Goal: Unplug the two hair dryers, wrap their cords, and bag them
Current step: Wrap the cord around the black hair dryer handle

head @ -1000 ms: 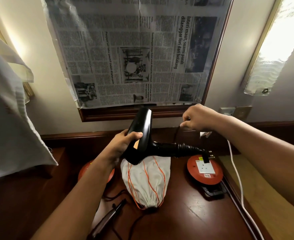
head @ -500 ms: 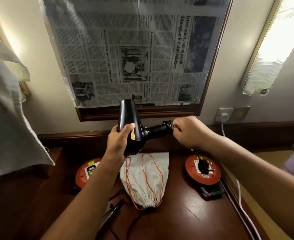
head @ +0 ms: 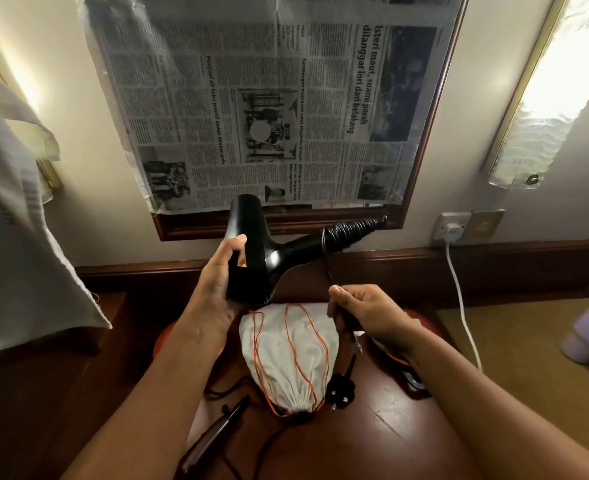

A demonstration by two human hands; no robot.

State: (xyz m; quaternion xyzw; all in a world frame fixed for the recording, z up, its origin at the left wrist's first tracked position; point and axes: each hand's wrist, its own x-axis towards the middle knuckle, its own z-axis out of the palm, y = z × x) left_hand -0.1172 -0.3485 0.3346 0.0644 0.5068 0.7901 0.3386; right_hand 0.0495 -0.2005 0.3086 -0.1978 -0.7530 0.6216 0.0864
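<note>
Two forearms enter from the bottom of the frame over a glossy dark wooden table (head: 372,441). At lower centre lies a white cloth drawstring bag (head: 291,355), rounded and bulging, its gathered mouth toward the viewer and thin orange cord looped over it; what it holds cannot be seen. A black plug (head: 340,396) hangs beside the bag on a black cord (head: 327,268). At lower left lies a slim dark tool with its own cable, blurred. The right hand (head: 369,318), at centre, pinches the cord between thumb and curled fingers. The left hand (head: 222,282) grips the barrel of a smooth black hair dryer (head: 251,251), held above the bag; cord is coiled tightly round its handle. Farther back, newspaper (head: 268,98) covers a wood-framed panel; a white plug sits in a wall socket (head: 454,228) at right.
</note>
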